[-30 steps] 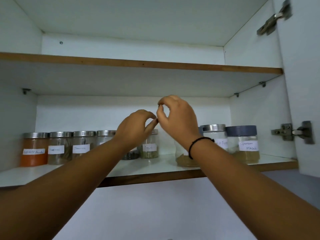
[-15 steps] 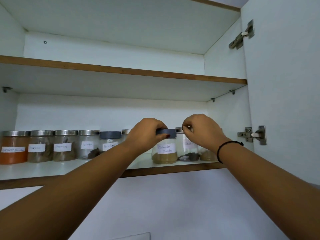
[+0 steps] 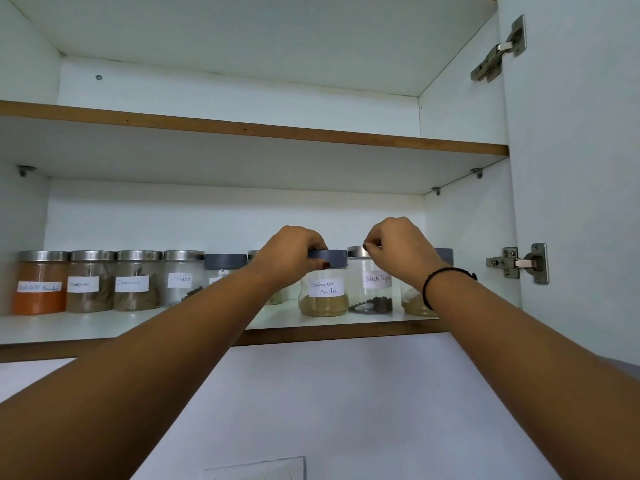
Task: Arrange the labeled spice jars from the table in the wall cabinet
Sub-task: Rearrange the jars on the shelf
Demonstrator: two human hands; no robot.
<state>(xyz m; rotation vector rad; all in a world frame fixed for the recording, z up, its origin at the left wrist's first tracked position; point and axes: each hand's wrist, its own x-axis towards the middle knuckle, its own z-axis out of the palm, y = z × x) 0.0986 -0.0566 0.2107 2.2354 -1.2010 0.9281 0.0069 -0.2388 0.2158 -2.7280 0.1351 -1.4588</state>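
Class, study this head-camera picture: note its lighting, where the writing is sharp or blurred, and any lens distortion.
Head view: soft, even light; the upper shelf shades its underside; the Coriander Powder jar and Black Pepper jar read sharply, the orange jar smeared; shelf edges slant and bow slightly, a wide-angle effect.

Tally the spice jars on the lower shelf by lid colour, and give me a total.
Steel-lid jars: 6 (orange powder jar, unreadable-label jar, Cinnamon jar, Cloves jar, mostly hidden jar, Black Pepper jar)
Grey-lid jars: 3 (partly hidden jar, Coriander Powder jar, far-right jar)
Total: 9
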